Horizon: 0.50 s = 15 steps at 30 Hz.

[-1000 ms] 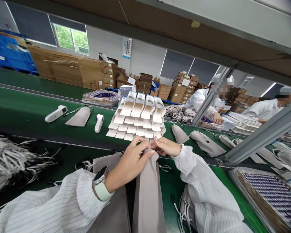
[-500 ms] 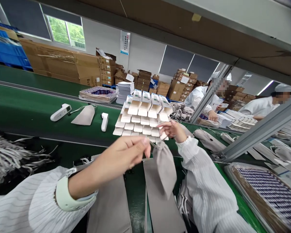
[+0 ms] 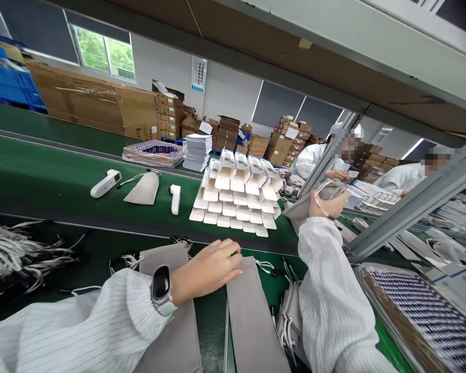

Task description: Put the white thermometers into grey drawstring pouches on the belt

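Note:
My right hand (image 3: pixel 328 203) is raised over the green conveyor belt (image 3: pixel 54 181), shut on a grey drawstring pouch (image 3: pixel 305 206) with its white cord looped across the fingers. My left hand (image 3: pixel 213 265) rests low, fingers lightly curled on the top edge of a stack of flat grey pouches (image 3: pixel 252 316). A second stack of pouches (image 3: pixel 171 331) lies under my left wrist, which wears a watch. Just beyond both hands stands a block of open white cartons (image 3: pixel 238 199).
On the belt lie two white handheld thermometers (image 3: pixel 105 183) (image 3: pixel 175 199) and a grey pouch (image 3: pixel 143 189). White cords (image 3: pixel 11 254) pile at left. A tray of printed booklets (image 3: pixel 427 316) sits at right behind a metal frame bar (image 3: pixel 411 212). Two other people work at far right.
My right hand carried a filled pouch up and to the right, out over the belt. My left hand let go of the pouch top and dropped onto the pouch stack.

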Tool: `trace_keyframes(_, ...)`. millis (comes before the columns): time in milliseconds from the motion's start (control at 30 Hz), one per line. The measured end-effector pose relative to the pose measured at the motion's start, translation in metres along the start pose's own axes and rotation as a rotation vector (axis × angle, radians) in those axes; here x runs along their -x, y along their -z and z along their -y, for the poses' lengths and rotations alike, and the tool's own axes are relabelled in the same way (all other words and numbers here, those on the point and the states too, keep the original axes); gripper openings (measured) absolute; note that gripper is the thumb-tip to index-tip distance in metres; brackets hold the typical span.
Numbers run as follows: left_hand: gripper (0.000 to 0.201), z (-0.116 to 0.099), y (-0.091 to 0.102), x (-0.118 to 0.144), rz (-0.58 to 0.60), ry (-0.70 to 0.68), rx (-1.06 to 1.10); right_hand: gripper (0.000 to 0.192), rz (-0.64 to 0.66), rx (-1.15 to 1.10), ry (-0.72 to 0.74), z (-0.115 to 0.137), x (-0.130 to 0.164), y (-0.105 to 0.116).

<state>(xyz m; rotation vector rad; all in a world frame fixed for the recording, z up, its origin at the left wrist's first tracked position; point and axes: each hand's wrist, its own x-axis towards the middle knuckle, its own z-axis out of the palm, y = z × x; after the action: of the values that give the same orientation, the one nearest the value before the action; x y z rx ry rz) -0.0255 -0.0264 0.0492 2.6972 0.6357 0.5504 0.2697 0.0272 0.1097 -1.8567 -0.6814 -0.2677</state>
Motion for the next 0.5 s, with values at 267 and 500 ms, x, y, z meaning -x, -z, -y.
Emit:
trace_keyframes(267, 0.032, 0.03, -0.034, 0.005, 0.155, 0.034, -0.191, 0.044, 0.371, 0.46, -0.075, -0.061, -0.003, -0.034)
trace_keyframes(500, 0.026, 0.031, -0.033, 0.003, 0.158, 0.131, -0.158, 0.04, 0.024, 0.191, 0.361, 0.0, 0.006, -0.004)
